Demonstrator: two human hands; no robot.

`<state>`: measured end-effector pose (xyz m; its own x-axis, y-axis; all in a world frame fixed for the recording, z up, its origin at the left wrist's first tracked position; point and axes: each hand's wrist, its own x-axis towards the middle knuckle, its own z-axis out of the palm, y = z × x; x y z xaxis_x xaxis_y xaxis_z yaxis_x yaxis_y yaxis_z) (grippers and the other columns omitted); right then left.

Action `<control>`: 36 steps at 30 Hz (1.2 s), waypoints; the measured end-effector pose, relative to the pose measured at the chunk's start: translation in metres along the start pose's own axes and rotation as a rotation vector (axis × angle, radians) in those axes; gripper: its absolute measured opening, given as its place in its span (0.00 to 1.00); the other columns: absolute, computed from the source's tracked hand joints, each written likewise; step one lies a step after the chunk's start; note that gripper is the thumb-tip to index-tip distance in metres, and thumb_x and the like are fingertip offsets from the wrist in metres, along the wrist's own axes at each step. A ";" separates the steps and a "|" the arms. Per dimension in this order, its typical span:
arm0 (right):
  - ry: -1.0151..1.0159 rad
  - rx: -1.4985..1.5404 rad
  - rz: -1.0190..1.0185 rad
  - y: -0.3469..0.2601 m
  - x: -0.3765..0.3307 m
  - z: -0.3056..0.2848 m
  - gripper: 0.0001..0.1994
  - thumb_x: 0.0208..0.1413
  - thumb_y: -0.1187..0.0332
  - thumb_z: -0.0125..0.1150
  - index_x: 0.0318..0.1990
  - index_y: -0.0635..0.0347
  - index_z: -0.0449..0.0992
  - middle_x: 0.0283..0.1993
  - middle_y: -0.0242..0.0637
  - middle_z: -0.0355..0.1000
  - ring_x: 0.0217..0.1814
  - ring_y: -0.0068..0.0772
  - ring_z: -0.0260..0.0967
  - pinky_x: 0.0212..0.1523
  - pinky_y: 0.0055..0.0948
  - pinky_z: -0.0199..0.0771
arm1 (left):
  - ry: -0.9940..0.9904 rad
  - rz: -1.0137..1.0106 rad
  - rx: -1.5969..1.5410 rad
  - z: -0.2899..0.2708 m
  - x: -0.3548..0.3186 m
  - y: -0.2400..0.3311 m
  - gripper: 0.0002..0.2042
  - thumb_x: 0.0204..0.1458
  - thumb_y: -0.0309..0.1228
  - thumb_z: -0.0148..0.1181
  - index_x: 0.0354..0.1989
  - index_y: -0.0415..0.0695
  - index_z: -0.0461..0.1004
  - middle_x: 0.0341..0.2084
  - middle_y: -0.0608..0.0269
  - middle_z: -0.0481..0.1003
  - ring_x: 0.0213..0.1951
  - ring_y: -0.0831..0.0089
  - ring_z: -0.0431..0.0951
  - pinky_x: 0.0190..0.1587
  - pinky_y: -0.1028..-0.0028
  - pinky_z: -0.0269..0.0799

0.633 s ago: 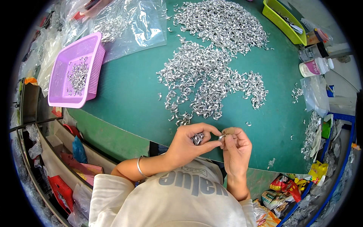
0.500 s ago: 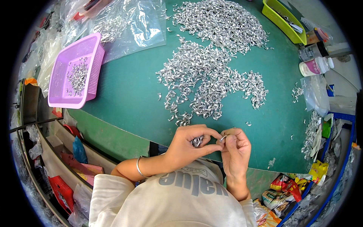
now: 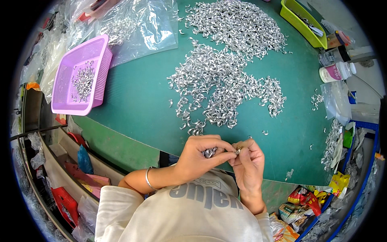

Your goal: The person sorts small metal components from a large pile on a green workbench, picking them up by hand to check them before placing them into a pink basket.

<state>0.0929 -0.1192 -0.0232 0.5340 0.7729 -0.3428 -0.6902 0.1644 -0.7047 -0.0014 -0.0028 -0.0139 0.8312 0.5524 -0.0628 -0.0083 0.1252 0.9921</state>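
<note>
- grasping a cluster of curved metal pieces (image 3: 209, 152) in the curled left hand (image 3: 201, 156), over the near edge
- pinching a small metal piece (image 3: 238, 151) in the right hand (image 3: 247, 161), fingertips meeting the left's
- just beyond, loose metal heaps (image 3: 225, 76) on the green surface (image 3: 139, 94)
- leftward, a broad green stretch reaching the lilac basket (image 3: 105, 66) at the left edge
- rightward, a narrower strip before the right-edge pieces (image 3: 331, 139)

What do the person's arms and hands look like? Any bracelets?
The left hand and right hand are gloveless. A thin silver bangle circles the left wrist; none shows on the right. The short sleeves are cream-coloured.
</note>
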 end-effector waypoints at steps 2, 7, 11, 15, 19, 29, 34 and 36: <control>-0.005 0.004 0.010 0.000 0.000 0.001 0.05 0.53 0.71 0.53 0.33 0.63 0.66 0.31 0.35 0.69 0.27 0.20 0.63 0.28 0.18 0.62 | -0.010 0.008 0.007 -0.001 0.000 0.000 0.05 0.40 0.21 0.61 0.28 0.39 0.76 0.16 0.65 0.70 0.18 0.83 0.65 0.21 0.82 0.58; -0.033 0.026 0.039 -0.001 -0.002 0.002 0.05 0.54 0.71 0.52 0.34 0.63 0.66 0.31 0.35 0.68 0.28 0.20 0.63 0.28 0.18 0.62 | 0.009 0.040 0.003 0.000 -0.001 0.003 0.05 0.39 0.19 0.61 0.27 0.37 0.76 0.15 0.64 0.70 0.18 0.83 0.64 0.21 0.82 0.58; -0.043 0.020 0.061 -0.001 -0.002 0.003 0.06 0.54 0.70 0.52 0.34 0.64 0.66 0.31 0.35 0.68 0.28 0.20 0.63 0.29 0.18 0.62 | -0.001 0.037 0.009 -0.001 -0.001 0.005 0.05 0.39 0.19 0.61 0.27 0.36 0.76 0.16 0.65 0.70 0.19 0.83 0.65 0.21 0.82 0.59; -0.035 -0.210 -0.076 -0.004 0.004 -0.002 0.06 0.52 0.73 0.53 0.35 0.65 0.67 0.32 0.35 0.68 0.29 0.19 0.62 0.30 0.19 0.62 | -0.055 -0.167 -0.284 -0.005 -0.001 0.000 0.03 0.44 0.22 0.56 0.26 0.35 0.71 0.20 0.64 0.68 0.20 0.82 0.63 0.18 0.83 0.56; 0.202 -0.921 -0.353 -0.014 0.012 -0.011 0.08 0.45 0.80 0.57 0.35 0.67 0.70 0.33 0.38 0.69 0.30 0.22 0.62 0.31 0.22 0.64 | -0.226 -0.512 -1.083 -0.024 0.004 -0.004 0.07 0.50 0.29 0.45 0.26 0.39 0.62 0.22 0.62 0.60 0.18 0.80 0.55 0.15 0.82 0.48; 0.042 -1.618 -0.693 0.006 0.043 -0.012 0.13 0.41 0.76 0.61 0.37 0.62 0.69 0.36 0.41 0.65 0.37 0.41 0.60 0.35 0.33 0.57 | -0.295 -0.435 -1.071 -0.022 0.005 -0.021 0.18 0.56 0.37 0.40 0.13 0.45 0.54 0.14 0.61 0.58 0.11 0.79 0.54 0.11 0.83 0.46; 0.063 -1.538 -0.631 0.004 0.037 -0.024 0.11 0.41 0.78 0.59 0.35 0.62 0.70 0.36 0.41 0.65 0.37 0.42 0.60 0.36 0.34 0.59 | -0.217 -0.488 -0.949 -0.018 0.006 -0.015 0.16 0.56 0.36 0.44 0.17 0.44 0.57 0.10 0.67 0.57 0.09 0.86 0.49 0.09 0.84 0.43; 0.112 -1.530 -0.696 0.000 0.037 -0.017 0.11 0.41 0.79 0.58 0.36 0.62 0.70 0.37 0.40 0.65 0.37 0.42 0.60 0.37 0.35 0.59 | -0.219 -0.517 -0.940 -0.018 0.007 -0.016 0.13 0.56 0.35 0.44 0.22 0.42 0.61 0.11 0.67 0.58 0.09 0.86 0.50 0.09 0.85 0.43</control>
<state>0.1211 -0.1009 -0.0463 0.5882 0.7589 0.2793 0.7136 -0.3246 -0.6209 -0.0059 0.0137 -0.0323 0.9365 0.1053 -0.3346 0.0264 0.9300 0.3666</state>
